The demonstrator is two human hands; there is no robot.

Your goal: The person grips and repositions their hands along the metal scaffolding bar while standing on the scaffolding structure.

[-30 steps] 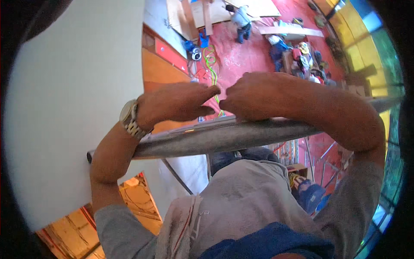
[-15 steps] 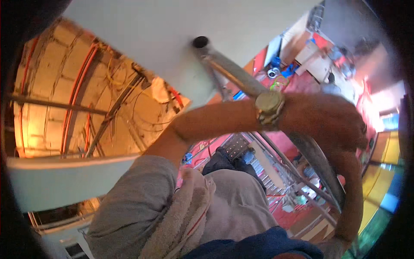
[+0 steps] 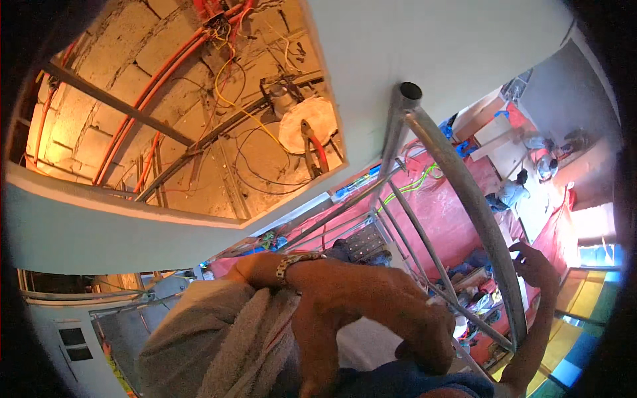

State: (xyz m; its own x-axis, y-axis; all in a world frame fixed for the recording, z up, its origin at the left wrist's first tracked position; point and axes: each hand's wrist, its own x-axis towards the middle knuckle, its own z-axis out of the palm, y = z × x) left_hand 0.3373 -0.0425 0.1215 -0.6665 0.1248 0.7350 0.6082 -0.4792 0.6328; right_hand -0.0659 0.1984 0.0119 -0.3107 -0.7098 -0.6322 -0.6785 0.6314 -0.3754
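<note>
My left hand, with a watch at its wrist, is close in front of my chest. Its thumb stands well apart from its curled fingers, and I see nothing held in it. Farther right, my right hand is raised beside a curved grey metal scaffold pipe. Its fingers are bent and apart, with no object visible between them. The pipe's round open end points up near the pale ceiling panel. Red-handled pliers lie against a whitish round piece inside the ceiling opening.
Orange conduits and loose yellow wire run along the block wall in the opening. Pale panels border it. Below are scaffold braces, a perforated platform and a pink-covered floor. Another person is below at right.
My left hand has come down from beside the right hand and the pipe to my chest. My right hand now shows separately. The view has shifted, revealing more of the ceiling opening and the pliers.
</note>
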